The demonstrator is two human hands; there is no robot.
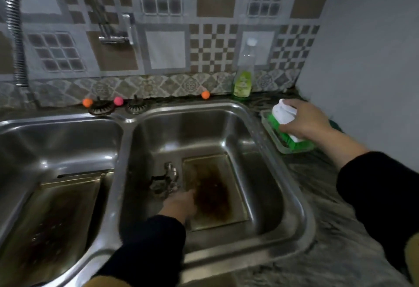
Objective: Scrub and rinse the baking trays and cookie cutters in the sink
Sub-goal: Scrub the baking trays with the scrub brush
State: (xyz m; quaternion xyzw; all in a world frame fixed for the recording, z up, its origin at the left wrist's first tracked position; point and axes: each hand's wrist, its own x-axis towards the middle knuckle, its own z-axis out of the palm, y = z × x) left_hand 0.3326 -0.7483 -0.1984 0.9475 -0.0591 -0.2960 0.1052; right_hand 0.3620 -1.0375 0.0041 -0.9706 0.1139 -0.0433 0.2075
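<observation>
Hands apart: right hand (306, 120) grips white-handled green scrub brush (286, 116) over clear holder (272, 132) on desk; left hand (181, 203) rests on stained metal baking tray (215, 191) in right steel sink basin (249, 132), grip unclear; metal cookie cutters (164, 180) beside; risk: wet tray sliding under scrubbing.

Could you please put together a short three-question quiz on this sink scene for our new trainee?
1. True or false: the stained square baking tray lies in the right steel sink basin.
2. What does the right hand grip? A) the white-and-green scrubbing brush B) the green dish soap bottle C) the tap
3. Fill in: the left hand reaches down beside the metal ____ cutters.

Key: 1 true; 2 A; 3 cookie.
</observation>
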